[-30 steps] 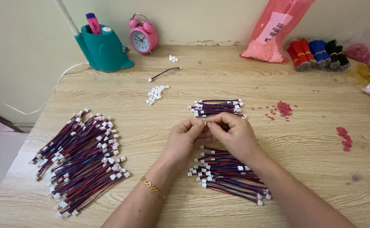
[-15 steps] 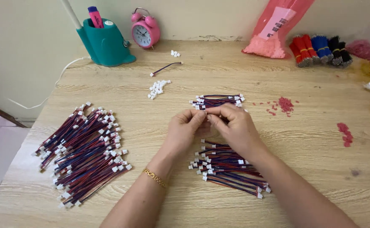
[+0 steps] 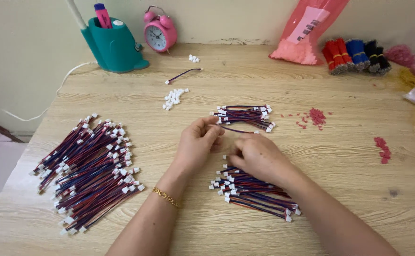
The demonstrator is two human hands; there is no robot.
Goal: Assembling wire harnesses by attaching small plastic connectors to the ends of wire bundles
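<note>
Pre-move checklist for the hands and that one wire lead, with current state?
1. Left hand pinches the single wire lead at one end: ok.
2. Right hand grips the lead: not ok, it rests by the near wire pile.
3. Connector on the lead's free end: cannot tell, too small.
4. Lead clear of the small bundle behind it: ok.
5. Loose white connectors stay in their heap: ok.
6. Big pile is out of the hands' way: ok.

Large wire pile left; clock behind.

Thin red-blue wire (white plug ends) pinched level above table.
</note>
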